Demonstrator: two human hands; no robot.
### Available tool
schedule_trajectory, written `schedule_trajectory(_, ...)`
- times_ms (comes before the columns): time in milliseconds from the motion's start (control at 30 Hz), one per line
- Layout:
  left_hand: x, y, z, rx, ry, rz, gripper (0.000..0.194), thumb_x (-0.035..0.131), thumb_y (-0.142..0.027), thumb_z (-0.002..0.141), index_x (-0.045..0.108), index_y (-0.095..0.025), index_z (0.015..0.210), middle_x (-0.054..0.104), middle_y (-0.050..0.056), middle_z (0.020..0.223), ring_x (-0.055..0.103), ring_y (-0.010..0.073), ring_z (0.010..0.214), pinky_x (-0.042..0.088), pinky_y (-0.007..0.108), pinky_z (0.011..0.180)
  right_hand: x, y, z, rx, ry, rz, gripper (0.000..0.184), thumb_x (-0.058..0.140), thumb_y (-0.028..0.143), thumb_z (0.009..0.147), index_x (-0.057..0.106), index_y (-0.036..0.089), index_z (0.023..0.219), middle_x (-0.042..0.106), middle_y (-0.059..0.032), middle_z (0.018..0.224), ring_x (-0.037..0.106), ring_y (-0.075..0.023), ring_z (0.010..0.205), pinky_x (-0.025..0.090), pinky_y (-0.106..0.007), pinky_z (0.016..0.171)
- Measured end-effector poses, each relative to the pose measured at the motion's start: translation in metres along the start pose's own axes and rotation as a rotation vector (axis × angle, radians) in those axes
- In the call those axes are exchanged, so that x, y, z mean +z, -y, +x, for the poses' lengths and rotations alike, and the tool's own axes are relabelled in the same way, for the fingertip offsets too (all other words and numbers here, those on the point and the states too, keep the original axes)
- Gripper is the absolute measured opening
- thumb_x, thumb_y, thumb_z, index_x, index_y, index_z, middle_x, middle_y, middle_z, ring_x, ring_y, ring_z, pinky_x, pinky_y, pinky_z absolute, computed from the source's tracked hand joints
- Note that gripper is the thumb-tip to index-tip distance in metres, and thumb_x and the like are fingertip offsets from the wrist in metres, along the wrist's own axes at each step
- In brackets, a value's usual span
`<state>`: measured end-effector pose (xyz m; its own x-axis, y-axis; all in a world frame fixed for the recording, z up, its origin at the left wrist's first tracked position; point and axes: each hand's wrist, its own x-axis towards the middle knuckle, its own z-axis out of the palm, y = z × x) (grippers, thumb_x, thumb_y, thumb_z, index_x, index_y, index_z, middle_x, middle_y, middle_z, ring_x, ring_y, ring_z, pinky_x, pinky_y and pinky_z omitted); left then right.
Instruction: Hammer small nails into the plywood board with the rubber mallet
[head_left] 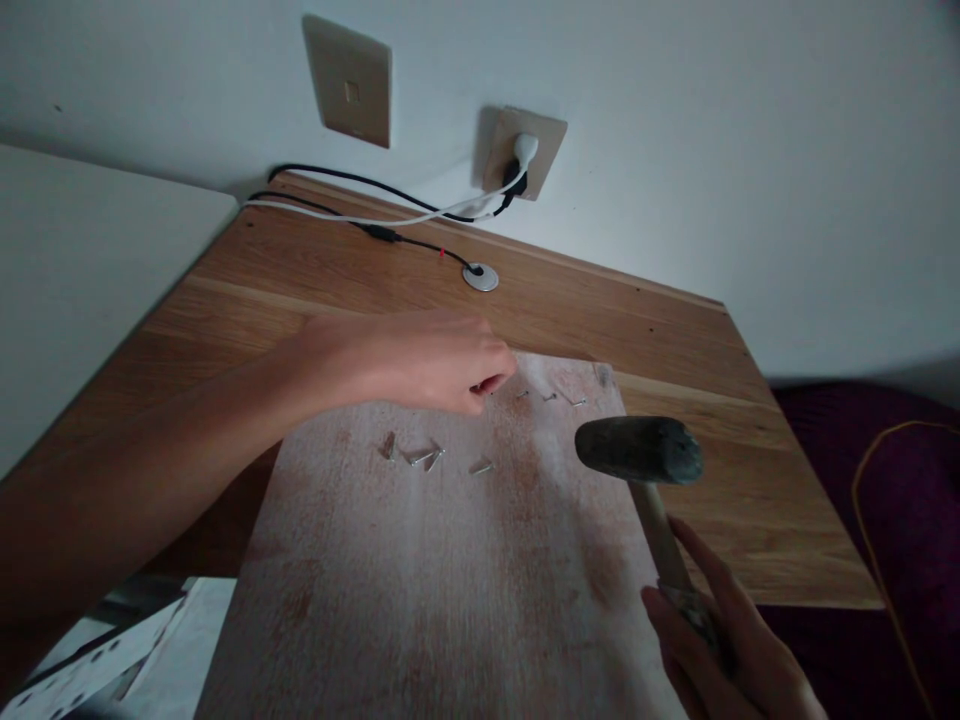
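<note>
The right hand (727,640) is gripping a hammer (637,450) by its handle, and the dark hammer head is hanging over the right edge of a worn, whitish board (420,570). The left hand (465,365) is holding its fingers curled closed near the board's far edge; whether they are pinching anything is impossible to tell. Just to their right, three small nails (550,397) are forming a row. Closer in, several loose nails (420,458) are lying on the board, which is resting on a wooden desk (750,480).
</note>
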<state>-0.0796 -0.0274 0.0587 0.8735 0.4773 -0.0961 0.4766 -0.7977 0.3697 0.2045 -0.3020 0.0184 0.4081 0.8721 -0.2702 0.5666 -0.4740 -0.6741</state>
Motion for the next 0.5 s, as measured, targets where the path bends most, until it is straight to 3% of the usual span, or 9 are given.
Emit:
schedule_trajectory(100,0.003,0.004,0.001,0.048,-0.028,-0.031,0.017,0.064,-0.007,0.081,0.067,-0.023,0.074,0.067,-0.001,0.068,0.053,0.0153,0.059,0.032,0.033,0.060,-0.006,-0.015,0.006,-0.009,0.200,-0.028,0.084,0.057,0.067,0.107,0.039,0.019,0.173,0.053,0.0096,0.053,0.055,-0.0145,0.043,0.049,-0.024,0.044)
schedule_trajectory(200,0.005,0.008,0.004,0.065,-0.048,-0.046,0.019,0.064,-0.005,0.080,0.065,-0.022,0.073,0.068,-0.001,0.072,0.056,0.0158,0.064,0.035,0.032,0.063,-0.009,-0.021,0.010,0.022,0.305,-0.069,0.088,0.054,0.067,0.108,0.035,0.012,0.174,0.060,0.0080,0.051,0.062,-0.0170,0.043,0.053,-0.026,0.045)
schedule_trajectory(333,0.005,0.011,0.006,0.066,-0.054,-0.045,0.020,0.063,-0.003,0.081,0.068,-0.022,0.076,0.071,0.001,0.077,0.060,0.0165,0.071,0.038,0.031,0.067,-0.007,-0.022,0.010,0.001,0.320,-0.045,0.085,0.054,0.064,0.109,0.034,0.010,0.172,0.065,0.0070,0.054,0.067,-0.0184,0.048,0.058,-0.028,0.052)
schedule_trajectory(500,0.006,0.011,0.008,0.093,-0.049,-0.042,0.022,0.059,-0.003,0.087,0.074,-0.020,0.086,0.074,0.003,0.086,0.065,0.0160,0.077,0.042,0.028,0.072,-0.006,-0.026,0.011,-0.029,0.305,-0.057,0.072,0.057,0.061,0.109,0.050,0.011,0.160,0.065,0.0068,0.054,0.067,-0.0183,0.047,0.058,-0.027,0.051)
